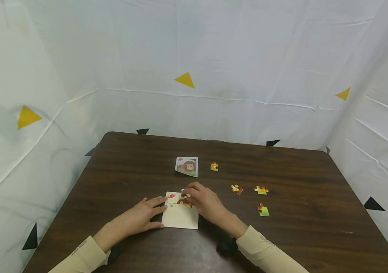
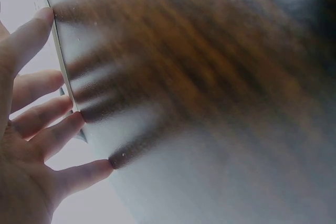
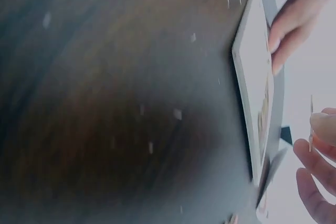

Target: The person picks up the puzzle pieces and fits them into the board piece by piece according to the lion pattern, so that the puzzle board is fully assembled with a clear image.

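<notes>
Looks like top-row filling to me, right hand (image 1: 204, 201) pinching a puzzle piece (image 3: 311, 105) over the board (image 1: 180, 218) at lower centre, left hand (image 1: 142, 215) spread at its edge, so next probably needs careful lining up, then a press

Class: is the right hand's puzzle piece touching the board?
Apart: the right wrist view shows a clear gap between the held piece and the board.

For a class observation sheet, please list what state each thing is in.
Puzzle board: partly filled, lower part bare
Held piece: pinched by the right hand
Four loose pieces: coloured side up, apart on the table
Lion picture: face up, near edge slightly lifted
Left hand: spread, at the board's left edge
</notes>
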Tool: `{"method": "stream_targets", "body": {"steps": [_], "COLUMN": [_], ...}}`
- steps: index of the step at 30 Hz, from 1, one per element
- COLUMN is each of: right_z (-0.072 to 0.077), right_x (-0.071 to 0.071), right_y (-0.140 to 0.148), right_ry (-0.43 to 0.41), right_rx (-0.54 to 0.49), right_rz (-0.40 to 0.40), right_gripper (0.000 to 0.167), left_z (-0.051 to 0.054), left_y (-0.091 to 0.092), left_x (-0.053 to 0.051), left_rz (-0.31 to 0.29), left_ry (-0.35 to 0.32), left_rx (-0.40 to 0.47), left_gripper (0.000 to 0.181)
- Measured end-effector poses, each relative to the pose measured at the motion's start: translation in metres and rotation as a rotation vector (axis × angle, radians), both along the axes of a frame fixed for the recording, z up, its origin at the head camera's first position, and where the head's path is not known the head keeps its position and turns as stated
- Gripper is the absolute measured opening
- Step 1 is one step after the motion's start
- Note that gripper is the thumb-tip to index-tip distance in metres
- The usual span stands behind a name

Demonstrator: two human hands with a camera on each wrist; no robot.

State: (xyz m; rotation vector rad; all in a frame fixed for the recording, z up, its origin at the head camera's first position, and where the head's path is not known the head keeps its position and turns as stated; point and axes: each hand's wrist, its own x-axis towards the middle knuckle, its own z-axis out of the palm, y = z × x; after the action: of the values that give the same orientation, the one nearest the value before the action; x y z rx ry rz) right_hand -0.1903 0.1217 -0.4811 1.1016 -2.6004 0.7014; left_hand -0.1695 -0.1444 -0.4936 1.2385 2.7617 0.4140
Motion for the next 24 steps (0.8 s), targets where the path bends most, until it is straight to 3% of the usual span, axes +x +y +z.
{"method": "stream_targets", "body": {"steps": [15, 24], "right_z": [-0.017, -0.017], "right_x": [0.01, 0.012], "right_y": [-0.024, -0.029], "right_ry": [0.059, 0.031], "right_rx": [0.042, 0.116], "right_rz": [0.069, 0.082], "right_gripper": [0.023, 0.02], "left_z": [-0.003, -0.002], "left_y": [-0.002, -0.001], "left_x": [-0.001, 0.0], "left_rz": [-0.014, -0.018], "left_ry": [0.032, 0.041], "left_rx": [0.02, 0.024], "left_gripper": [0.057, 0.056]}}
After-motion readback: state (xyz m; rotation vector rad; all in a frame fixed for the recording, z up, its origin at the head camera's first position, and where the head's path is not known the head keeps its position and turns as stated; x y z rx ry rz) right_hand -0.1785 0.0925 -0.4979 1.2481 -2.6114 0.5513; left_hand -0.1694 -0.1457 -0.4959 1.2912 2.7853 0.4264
